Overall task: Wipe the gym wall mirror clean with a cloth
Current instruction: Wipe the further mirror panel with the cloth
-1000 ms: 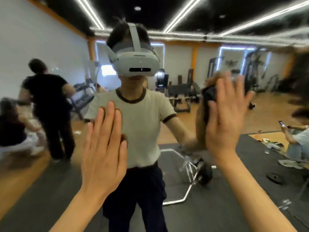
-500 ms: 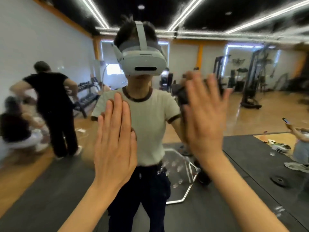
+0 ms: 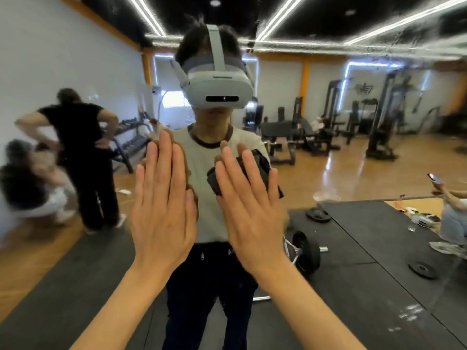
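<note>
Forearms rise from the bottom edge of the frame toward the glass, both mine. My right hand (image 3: 249,205) has slid leftward across the mirror (image 3: 379,173) over the last second, from right of centre to just beside my left hand (image 3: 163,205), so I judge one wiping pass is ending and the strip it crossed is done. Its fingers are straight and spread, pressing the dark cloth (image 3: 252,170) flat against the glass; the cloth shows above and between my fingertips at frame centre. My left hand has barely shifted: fingers straight and pressed together, palm flat on the mirror, holding nothing, bracing me. Streaks and droplets remain at the upper right and lower right of the glass, so more passes are needed there. Beyond, the reflection shows a barbell (image 3: 307,253) on black mats.
</note>
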Demonstrator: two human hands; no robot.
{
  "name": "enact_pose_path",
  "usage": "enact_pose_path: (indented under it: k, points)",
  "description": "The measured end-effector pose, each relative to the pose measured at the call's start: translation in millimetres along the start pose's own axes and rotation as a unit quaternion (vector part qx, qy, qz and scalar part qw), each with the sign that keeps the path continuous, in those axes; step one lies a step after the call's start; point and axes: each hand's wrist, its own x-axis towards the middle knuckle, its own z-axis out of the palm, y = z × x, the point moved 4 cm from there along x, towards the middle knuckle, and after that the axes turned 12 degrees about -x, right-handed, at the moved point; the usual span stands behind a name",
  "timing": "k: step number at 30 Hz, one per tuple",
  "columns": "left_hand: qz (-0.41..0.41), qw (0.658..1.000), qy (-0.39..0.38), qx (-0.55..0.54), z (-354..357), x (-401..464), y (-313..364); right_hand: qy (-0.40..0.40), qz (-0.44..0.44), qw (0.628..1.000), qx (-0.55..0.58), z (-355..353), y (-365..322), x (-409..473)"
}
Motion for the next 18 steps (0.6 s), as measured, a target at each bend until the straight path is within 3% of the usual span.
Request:
enact_pose_path:
  k: [3, 7, 9, 10, 12, 15, 17, 18]
  points:
    - [0.000, 1.000, 0.002, -0.005, -1, 0, 0, -0.008, 0.025, 0.999, -0.021, -12, 62, -4]
    - [0.000, 1.000, 0.002, -0.006, 0, -1, 1, 0.035, 0.237, 0.971, -0.008, -25, 150, -34]
    - [-0.001, 1.000, 0.002, -0.004, 0, 0, 1, 0.009, 0.336, 0.942, -0.019, -17, 156, -36]
    - [-0.001, 1.000, 0.002, -0.004, 1, 0, 1, -0.004, 0.344, 0.939, -0.022, -10, 142, -29]
    - [-0.003, 1.000, 0.003, -0.007, 1, -1, 1, -0.010, 0.284, 0.958, -0.025, -4, 79, -13]
    - [-0.004, 1.000, 0.000, -0.010, 1, -1, 0, -0.015, 0.076, 0.997, -0.002, -6, -12, -15]
    - [-0.009, 1.000, -0.007, -0.018, 0, 0, -1, -0.013, -0.046, 0.999, -0.024, 1, 5, -30]
    - [-0.009, 1.000, -0.005, -0.021, -1, 1, 1, -0.016, -0.058, 0.998, -0.031, 0, 30, -31]
